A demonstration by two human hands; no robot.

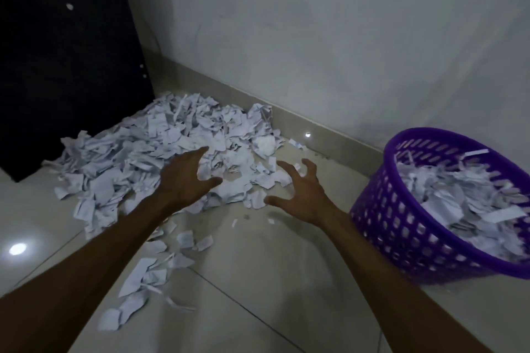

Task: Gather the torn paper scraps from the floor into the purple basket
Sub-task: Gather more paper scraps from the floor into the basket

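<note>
Many paper scraps (172, 146) heaped at left by wall; left hand (183, 180) and right hand (298, 195) spread, empty, just above. Best scooped from both sides, squeezed together, carried right to purple basket (381, 209).

A large heap of paper scraps (172, 146) is piled on the floor (272, 281) at 11 o'clock, against the wall (315, 37) where it meets a panel (57, 66) standing at 10 o'clock. A trail of loose scraps (155, 266) is strewn from the heap toward 7 o'clock. The basket (401, 226) is set at 3 o'clock, near the wall and well apart from the heap, with scraps lying inside it. The left hand (183, 178) is held over the heap's near edge; the right hand (301, 195) is held just right of it, between heap and basket.
</note>
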